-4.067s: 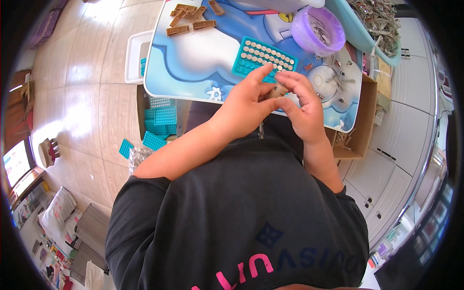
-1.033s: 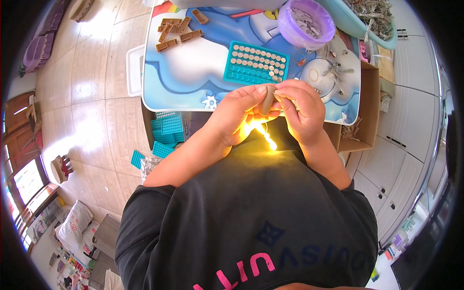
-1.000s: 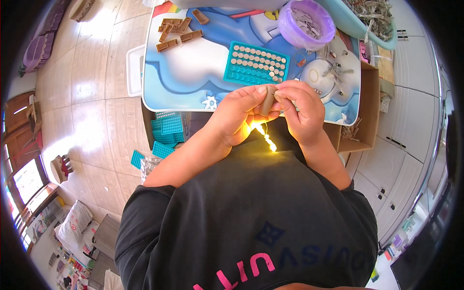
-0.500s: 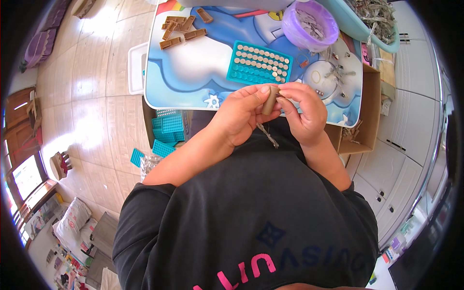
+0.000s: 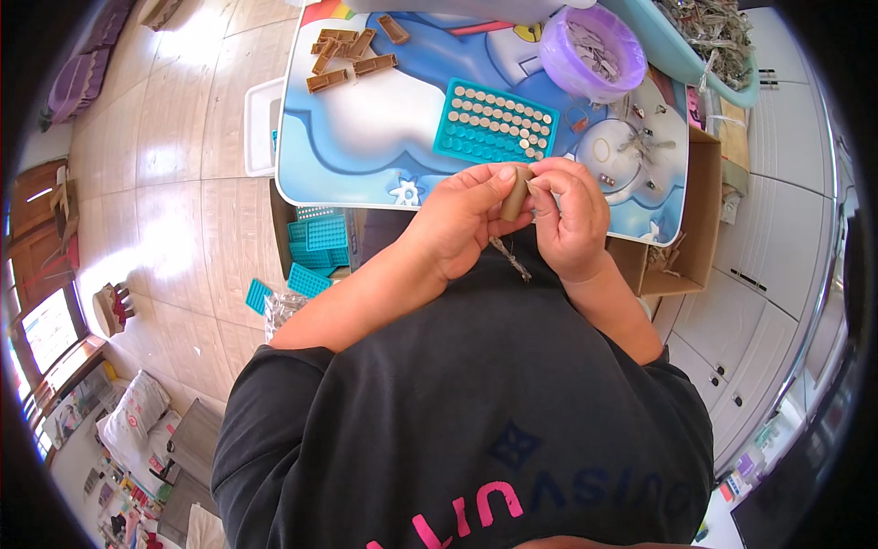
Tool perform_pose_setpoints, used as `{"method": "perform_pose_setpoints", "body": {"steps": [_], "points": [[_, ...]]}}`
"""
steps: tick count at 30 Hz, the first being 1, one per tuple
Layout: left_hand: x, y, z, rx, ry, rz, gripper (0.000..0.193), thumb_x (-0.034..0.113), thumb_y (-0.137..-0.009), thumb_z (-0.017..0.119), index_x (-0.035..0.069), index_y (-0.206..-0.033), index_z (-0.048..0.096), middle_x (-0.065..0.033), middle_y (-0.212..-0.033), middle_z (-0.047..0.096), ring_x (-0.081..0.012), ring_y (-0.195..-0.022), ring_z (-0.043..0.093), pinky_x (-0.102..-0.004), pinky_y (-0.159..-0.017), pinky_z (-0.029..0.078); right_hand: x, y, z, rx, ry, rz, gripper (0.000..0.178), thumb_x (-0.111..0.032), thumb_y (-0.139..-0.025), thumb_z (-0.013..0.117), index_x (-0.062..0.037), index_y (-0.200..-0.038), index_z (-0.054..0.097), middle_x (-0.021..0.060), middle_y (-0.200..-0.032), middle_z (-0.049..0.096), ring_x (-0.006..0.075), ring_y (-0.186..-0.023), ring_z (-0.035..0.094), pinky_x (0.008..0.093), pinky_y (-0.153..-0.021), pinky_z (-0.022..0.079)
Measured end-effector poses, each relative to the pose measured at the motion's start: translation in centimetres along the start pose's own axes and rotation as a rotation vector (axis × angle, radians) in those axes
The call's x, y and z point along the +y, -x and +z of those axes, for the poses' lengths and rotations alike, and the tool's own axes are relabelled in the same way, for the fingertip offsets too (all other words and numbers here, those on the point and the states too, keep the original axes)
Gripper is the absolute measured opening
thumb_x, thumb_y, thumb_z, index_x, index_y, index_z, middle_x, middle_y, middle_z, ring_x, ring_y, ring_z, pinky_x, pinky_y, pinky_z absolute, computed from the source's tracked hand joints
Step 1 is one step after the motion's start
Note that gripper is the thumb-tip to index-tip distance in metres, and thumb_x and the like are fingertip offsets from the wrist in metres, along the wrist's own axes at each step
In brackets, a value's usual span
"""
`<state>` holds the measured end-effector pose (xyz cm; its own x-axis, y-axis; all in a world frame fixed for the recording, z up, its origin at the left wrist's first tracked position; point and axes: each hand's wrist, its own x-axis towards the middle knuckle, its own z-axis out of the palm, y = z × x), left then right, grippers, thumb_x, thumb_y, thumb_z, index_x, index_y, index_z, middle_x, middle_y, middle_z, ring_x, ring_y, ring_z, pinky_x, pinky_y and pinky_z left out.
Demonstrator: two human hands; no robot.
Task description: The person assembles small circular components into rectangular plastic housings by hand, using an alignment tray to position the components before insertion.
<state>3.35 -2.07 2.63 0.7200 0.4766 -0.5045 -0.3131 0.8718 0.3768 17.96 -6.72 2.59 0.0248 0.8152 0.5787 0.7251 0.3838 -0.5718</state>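
Fingers of the left hand (image 5: 455, 218) are wrapped around a brown case (image 5: 515, 198) above the counter's near edge (image 5: 347, 205); those of the right hand (image 5: 576, 222) bend in beside it, their hold hidden. Close handwork seems underway; the next move likely needs steady support. Wires (image 5: 509, 259) hang below; beyond lies a tray (image 5: 466, 143).

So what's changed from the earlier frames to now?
The light string glowed yellow a second ago; it's unlit now. Since the first frame, left hand and right hand have pulled back from the teal tray toward the body. Unchanged: left hand holding the brown case; tray and loose brown cases in place on the table.
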Motion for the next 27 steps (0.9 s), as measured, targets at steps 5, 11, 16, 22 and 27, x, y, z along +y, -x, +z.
{"method": "perform_pose_setpoints", "body": {"steps": [5, 11, 16, 22, 27], "points": [[-0.3, 0.0, -0.1, 0.02, -0.031, 0.017, 0.021, 0.024, -0.094, 0.047, 0.006, -0.099, 0.057, 0.0013, -0.084, 0.058, -0.0077, -0.082, 0.057, -0.0253, -0.08, 0.048, -0.1, 0.2, 0.2, -0.003, 0.021, 0.019, 0.012, 0.001, -0.074, 0.064, -0.0005, -0.081, 0.054, 0.013, -0.083, 0.06, 0.0274, -0.071, 0.06, 0.0327, -0.06, 0.049], [-0.4, 0.1, 0.0, 0.139, -0.107, 0.018, 0.024, 0.024, -0.095, 0.046, 0.004, -0.103, 0.058, -0.0014, -0.087, 0.06, -0.0092, -0.078, 0.058, -0.0247, -0.073, 0.05, 0.2, 0.3, 0.0, -0.063, -0.121, 0.105, 0.013, 0.002, -0.074, 0.064, -0.0016, -0.084, 0.056, 0.0133, -0.083, 0.059, 0.0269, -0.072, 0.059, 0.0298, -0.062, 0.048], [0.3, 0.5, -0.2, 0.064, -0.271, 0.039, 0.031, 0.026, -0.094, 0.046, 0.001, -0.111, 0.053, -0.0064, -0.091, 0.062, -0.0124, -0.075, 0.062, -0.0251, -0.068, 0.052, -0.2, 0.2, -0.7, -0.062, -0.484, 0.43, 0.02, 0.0, -0.072, 0.068, -0.0015, -0.088, 0.057, 0.0068, -0.088, 0.057, 0.0165, -0.079, 0.056, 0.0279, -0.063, 0.046], [1.0, 1.0, 0.4, -0.091, -0.4, 0.005, 0.03, 0.028, -0.094, 0.048, 0.0, -0.102, 0.054, -0.0084, -0.084, 0.062, -0.0126, -0.07, 0.061, -0.0246, -0.067, 0.051, 0.9, 0.6, -2.4, -0.285, -0.536, 0.32, 0.029, -0.014, -0.078, 0.069, -0.0027, -0.102, 0.058, 0.0065, -0.094, 0.058, 0.0138, -0.08, 0.055, 0.025, -0.071, 0.044], [6.3, -2.0, -3.6, 0.558, -1.453, 1.318, 0.018, -0.002, -0.08, 0.053, 0.003, -0.096, 0.06, -0.0102, -0.092, 0.061, -0.0226, -0.087, 0.056, -0.0318, -0.08, 0.043, 4.7, 3.6, -7.5, 0.221, -1.076, 0.721, 0.037, -0.03, -0.083, 0.065, 0.0004, -0.101, 0.055, 0.006, -0.093, 0.056, 0.0143, -0.082, 0.053, 0.0246, -0.07, 0.044]]}}
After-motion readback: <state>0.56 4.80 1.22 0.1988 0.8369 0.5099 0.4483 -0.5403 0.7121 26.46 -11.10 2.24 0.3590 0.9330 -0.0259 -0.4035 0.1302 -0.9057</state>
